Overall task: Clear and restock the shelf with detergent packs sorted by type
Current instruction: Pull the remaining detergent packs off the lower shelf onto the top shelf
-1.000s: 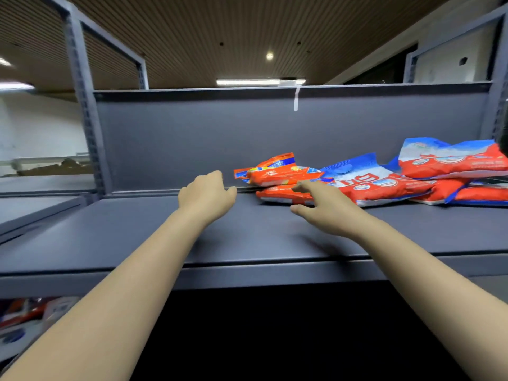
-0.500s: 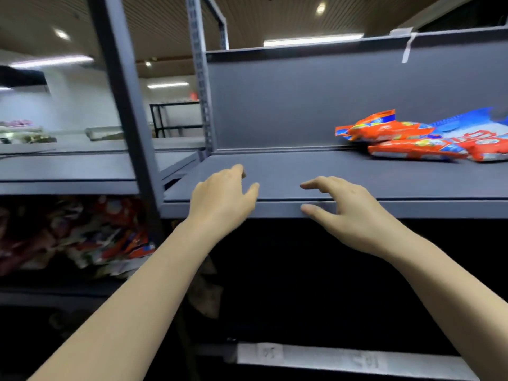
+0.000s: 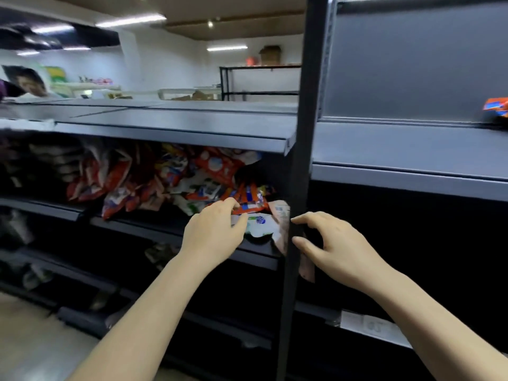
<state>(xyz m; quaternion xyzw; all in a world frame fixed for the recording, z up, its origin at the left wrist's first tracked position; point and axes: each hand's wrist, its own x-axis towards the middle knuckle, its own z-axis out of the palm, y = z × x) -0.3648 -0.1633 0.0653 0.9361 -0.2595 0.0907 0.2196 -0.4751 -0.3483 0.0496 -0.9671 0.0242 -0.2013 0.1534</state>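
Crinkled glossy plastic detergent packs point(image 3: 176, 177), red, orange and white, lie heaped on the dark metal lower shelf point(image 3: 170, 229), print too blurred to read. The left hand point(image 3: 213, 233) reaches the heap's right end, its grip loosely curled over a white pack point(image 3: 259, 225) at the shelf's front edge; whether it clamps the pack cannot be told. The right hand point(image 3: 334, 244), fingers apart, hovers beside the black upright post point(image 3: 305, 133).

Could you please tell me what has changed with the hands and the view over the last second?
The view swung left and down, from the right-hand shelf to the heap of packs in the neighbouring bay. Both hands left that shelf: the left hand now reaches the white pack at the heap's edge, and the right hand hovers by the upright post. Both hands remain empty; an orange pack remains on the shelf.
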